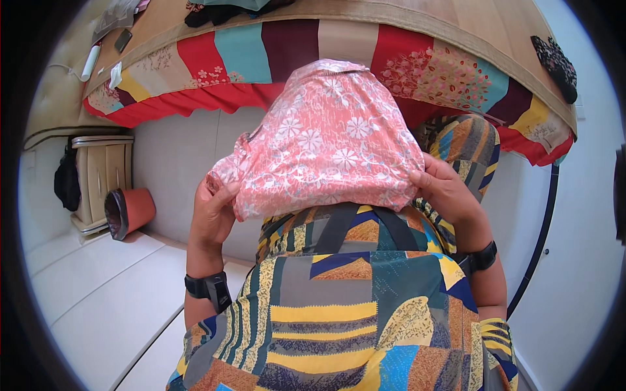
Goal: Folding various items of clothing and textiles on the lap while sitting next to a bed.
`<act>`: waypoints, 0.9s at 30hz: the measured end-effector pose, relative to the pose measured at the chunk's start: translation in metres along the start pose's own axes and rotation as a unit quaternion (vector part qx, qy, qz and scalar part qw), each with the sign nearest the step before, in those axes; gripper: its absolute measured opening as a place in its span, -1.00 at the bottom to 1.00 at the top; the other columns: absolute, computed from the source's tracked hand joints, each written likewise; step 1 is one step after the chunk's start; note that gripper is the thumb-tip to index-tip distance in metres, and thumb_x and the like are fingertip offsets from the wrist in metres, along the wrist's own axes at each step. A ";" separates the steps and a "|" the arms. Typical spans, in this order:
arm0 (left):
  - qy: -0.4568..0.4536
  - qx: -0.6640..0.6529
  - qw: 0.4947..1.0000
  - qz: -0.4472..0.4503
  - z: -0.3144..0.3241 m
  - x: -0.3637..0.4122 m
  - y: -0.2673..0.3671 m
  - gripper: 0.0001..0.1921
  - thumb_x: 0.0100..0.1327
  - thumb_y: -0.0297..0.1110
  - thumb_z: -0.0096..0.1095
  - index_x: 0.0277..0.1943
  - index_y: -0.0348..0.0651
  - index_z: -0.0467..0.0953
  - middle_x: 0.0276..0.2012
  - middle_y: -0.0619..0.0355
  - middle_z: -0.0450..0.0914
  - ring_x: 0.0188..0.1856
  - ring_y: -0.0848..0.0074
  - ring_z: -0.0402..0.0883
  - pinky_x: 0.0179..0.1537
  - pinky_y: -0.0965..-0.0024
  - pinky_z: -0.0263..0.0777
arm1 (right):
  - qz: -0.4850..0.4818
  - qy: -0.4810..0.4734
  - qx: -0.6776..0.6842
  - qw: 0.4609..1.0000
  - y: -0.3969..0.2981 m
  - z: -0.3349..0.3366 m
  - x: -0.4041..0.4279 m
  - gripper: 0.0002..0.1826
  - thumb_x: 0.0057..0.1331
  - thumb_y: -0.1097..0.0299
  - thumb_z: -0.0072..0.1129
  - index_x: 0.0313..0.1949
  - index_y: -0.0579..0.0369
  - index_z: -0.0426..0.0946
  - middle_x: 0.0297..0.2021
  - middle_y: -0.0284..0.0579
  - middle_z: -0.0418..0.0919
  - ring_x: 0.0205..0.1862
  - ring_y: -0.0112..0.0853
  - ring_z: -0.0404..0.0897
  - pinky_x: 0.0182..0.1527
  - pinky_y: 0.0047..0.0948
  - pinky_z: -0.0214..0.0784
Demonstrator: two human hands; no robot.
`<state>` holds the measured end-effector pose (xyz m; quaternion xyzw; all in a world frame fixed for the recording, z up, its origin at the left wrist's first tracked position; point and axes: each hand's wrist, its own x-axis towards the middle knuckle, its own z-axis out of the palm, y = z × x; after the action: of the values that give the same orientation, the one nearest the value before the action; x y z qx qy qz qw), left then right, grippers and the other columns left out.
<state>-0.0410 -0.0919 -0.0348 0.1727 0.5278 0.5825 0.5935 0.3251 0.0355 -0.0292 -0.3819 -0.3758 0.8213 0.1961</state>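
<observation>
A pink cloth item (332, 141) with white flowers, perhaps a garment, is spread between my two hands above my lap. My left hand (215, 207) pinches its lower left corner, where the fabric is bunched. At the lower right corner, my right hand (442, 185) grips the edge with the thumb on top. The cloth's far end narrows to a seamed edge near the side of the bed. My patterned trousers (464, 146) show behind the cloth on the right, and dark straps lie across my lap.
Ahead stands a bed with a patchwork cover (347, 44) and a woven mat (440, 14). On the mat are dark clothing (215, 14), a phone (123, 40) and a black patterned cloth (555, 66). At left are a bedside cabinet (100, 181) and an orange waste bin (139, 210).
</observation>
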 end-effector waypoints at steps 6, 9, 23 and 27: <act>-0.087 -0.067 0.994 -0.015 0.002 0.001 0.020 -0.46 0.20 -0.50 0.20 0.24 -0.40 0.26 0.16 -0.03 0.47 0.17 0.31 0.51 0.23 0.25 0.36 | 0.048 -0.077 -0.026 0.996 -0.026 0.004 -0.003 -0.47 0.40 0.28 0.09 0.28 0.23 0.25 0.12 -0.18 0.49 0.09 -0.47 0.52 0.17 -0.36 0.36; -0.096 -0.211 0.973 0.014 0.015 0.020 0.024 -0.52 0.34 -0.35 0.10 0.25 -0.36 0.26 0.25 -0.12 0.38 0.34 0.22 0.31 0.37 0.14 0.16 | -0.059 -0.063 0.157 0.984 -0.034 0.011 0.020 -0.52 0.43 0.25 0.01 0.24 0.27 0.28 0.13 -0.06 0.49 0.13 -0.36 0.53 0.19 -0.27 0.37; -0.175 0.371 0.898 0.158 0.046 0.097 -0.024 -0.12 0.07 -0.58 0.11 0.49 -0.13 -0.04 0.38 0.01 0.20 0.41 0.43 0.18 0.37 0.38 0.05 | -0.038 0.139 -0.024 0.989 0.021 -0.035 0.090 -0.77 0.45 0.36 -0.06 0.02 0.19 0.39 -0.09 -0.09 0.57 -0.13 -0.42 0.60 -0.07 -0.43 0.51; -0.203 0.408 0.880 0.135 0.065 0.101 -0.011 -0.09 0.04 -0.48 0.19 0.48 -0.13 -0.06 0.42 -0.05 0.14 0.39 0.34 0.22 0.36 0.39 0.08 | -0.019 0.154 -0.021 0.988 0.031 -0.044 0.093 -0.79 0.45 0.36 -0.05 -0.02 0.19 0.41 -0.15 -0.11 0.59 -0.17 -0.42 0.59 -0.09 -0.41 0.51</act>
<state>-0.0055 0.0203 -0.0622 0.5839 0.5581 0.3422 0.4802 0.2997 0.0928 -0.1162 -0.5011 -0.3650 0.7406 0.2591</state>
